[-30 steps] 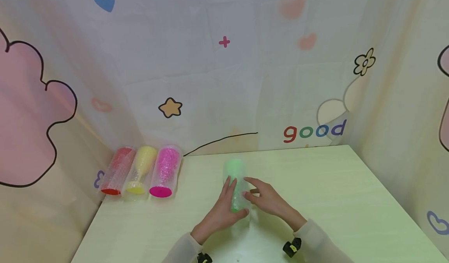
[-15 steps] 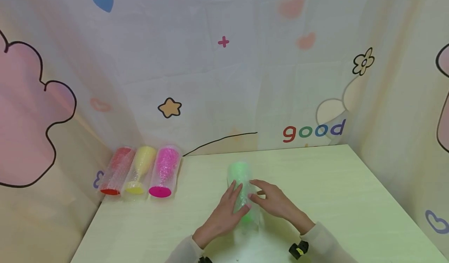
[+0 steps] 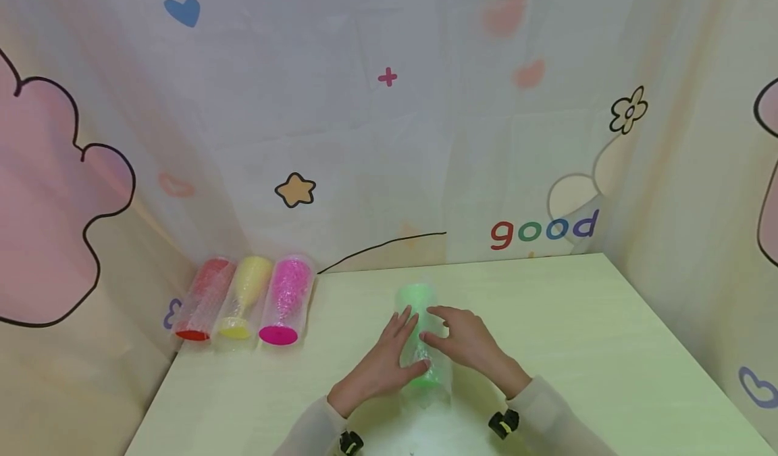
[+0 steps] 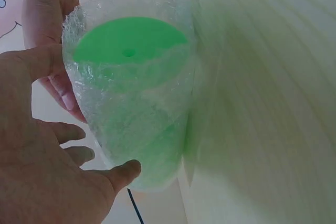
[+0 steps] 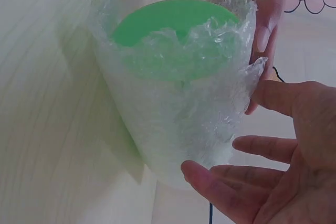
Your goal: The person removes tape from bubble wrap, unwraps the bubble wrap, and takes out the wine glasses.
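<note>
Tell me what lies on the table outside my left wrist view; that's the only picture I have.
Observer: A red piece, a yellow piece and a pink piece, all wrapped, in a row to the left of the green wrapped piece.
Operator: Say which one is nearest the green one.
Observer: The pink piece, with bare table between them.
Operator: Read me any word on the backdrop.
Observer: It says "good" in multicoloured letters.
</note>
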The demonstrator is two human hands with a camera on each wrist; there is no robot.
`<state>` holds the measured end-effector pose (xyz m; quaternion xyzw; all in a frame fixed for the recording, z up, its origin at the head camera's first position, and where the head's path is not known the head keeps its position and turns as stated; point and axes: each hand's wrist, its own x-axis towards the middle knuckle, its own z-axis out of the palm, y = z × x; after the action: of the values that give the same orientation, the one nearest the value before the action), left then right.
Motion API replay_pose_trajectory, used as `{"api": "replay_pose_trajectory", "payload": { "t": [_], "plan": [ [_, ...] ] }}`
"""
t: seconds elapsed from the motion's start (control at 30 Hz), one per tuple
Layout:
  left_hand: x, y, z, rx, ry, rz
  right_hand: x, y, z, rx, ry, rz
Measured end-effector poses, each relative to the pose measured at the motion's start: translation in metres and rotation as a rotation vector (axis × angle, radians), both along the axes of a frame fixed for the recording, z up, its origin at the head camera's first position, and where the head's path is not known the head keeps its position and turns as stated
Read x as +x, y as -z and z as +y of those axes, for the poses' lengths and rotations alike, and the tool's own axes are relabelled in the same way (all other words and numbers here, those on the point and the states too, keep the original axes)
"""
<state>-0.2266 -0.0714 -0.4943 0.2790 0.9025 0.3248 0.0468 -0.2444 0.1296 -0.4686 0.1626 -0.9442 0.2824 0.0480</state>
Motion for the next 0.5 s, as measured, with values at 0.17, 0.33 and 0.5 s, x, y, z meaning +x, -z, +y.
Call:
{"api": "replay_pose_trajectory", "payload": {
  "t": [0.17, 0.33, 0.5],
  "plan": [
    [-0.0006, 0.0017, 0.0006, 0.011, 0.014, -0.015, -0.0006, -0.0031, -0.0033, 0.049, 0.007, 0.036],
    [-0.0003, 0.0031, 0.002, 0.012, 0.015, -0.007, -0.0021, -0.0071, -0.004, 0.091, 0.0, 0.057],
    [0.001, 0.0033, 0.0038, 0.014, 0.012, -0.021, -0.0048, -0.0075, -0.0046, 0.148, 0.0, 0.074]
  ]
}}
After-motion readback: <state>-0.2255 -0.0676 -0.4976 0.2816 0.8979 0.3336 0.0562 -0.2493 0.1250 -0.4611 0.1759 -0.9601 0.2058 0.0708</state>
